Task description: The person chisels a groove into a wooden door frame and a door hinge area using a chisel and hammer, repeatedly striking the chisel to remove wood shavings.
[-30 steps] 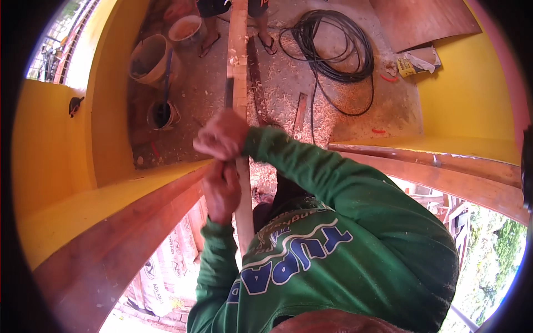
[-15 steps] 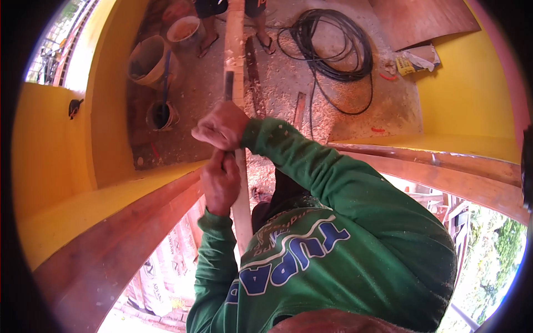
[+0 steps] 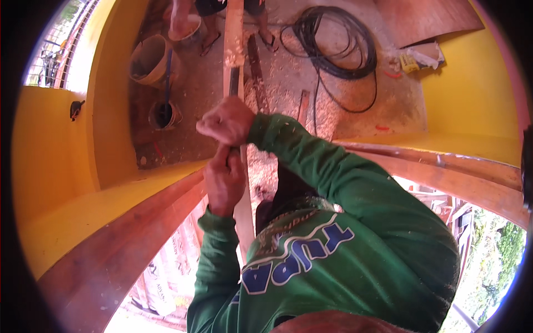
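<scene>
Forward of the right hand (image 3: 226, 122), the lane along the long pale wooden board (image 3: 235, 41) is partly taken by a narrow dark bar (image 3: 235, 80) and loose shavings farther on. Behind it, the left hand (image 3: 225, 182) sits so close that hardly any gap shows between them. To the left, open air reaches over the floor toward a small round bucket (image 3: 173, 117) with a blue stick and a large whitish plastic bucket (image 3: 140, 66). Rightward, the green right sleeve (image 3: 316, 147) bars the near side; beyond it, room extends toward the coiled black cable (image 3: 363, 64).
</scene>
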Motion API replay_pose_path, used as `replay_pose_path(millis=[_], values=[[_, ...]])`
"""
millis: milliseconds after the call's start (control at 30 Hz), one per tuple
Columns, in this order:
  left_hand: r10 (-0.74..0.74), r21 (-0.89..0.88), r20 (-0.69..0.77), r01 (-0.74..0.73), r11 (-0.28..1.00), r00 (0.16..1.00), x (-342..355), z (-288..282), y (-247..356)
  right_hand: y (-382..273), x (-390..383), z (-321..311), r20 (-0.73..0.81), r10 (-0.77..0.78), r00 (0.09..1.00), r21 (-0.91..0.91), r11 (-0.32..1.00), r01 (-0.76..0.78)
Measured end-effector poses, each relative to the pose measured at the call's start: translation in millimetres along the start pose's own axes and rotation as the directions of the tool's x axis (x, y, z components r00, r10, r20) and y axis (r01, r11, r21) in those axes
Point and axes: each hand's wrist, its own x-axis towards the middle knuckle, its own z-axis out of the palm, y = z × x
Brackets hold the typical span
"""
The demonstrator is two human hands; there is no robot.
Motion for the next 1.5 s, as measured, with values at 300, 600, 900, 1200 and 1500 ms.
replay_pose_path(millis=[300, 600, 900, 1200, 1500], values=[[-0.329, -0.445, -0.058, 0.271, 0.854, 0.943, -15, -28, 5, 28, 6, -11, -0.329, -0.047, 0.943, -0.005, 0.999, 0.048], [-0.247, -0.526, 0.074, 0.248, 0.813, 0.966, -129, -43, -6, 100, -14, -26, 0.070, 0.013, 0.997, -0.536, 0.844, 0.027], [-0.297, -0.610, 0.000, 0.235, 0.757, 0.955, -162, -35, -16, 20, -59, -59, 0.086, 0.373, 0.924, -0.533, 0.800, -0.274], [-0.203, -0.685, -0.018, 0.135, 0.716, 0.979, -191, -48, -32, 20, -61, -52, 0.053, 0.299, 0.953, -0.755, 0.636, -0.157], [-0.467, -0.005, -0.009, 0.467, 0.884, 0.884, -226, -54, 7, 59, -31, -17, 0.172, 0.196, 0.965, -0.646, 0.762, -0.040]])
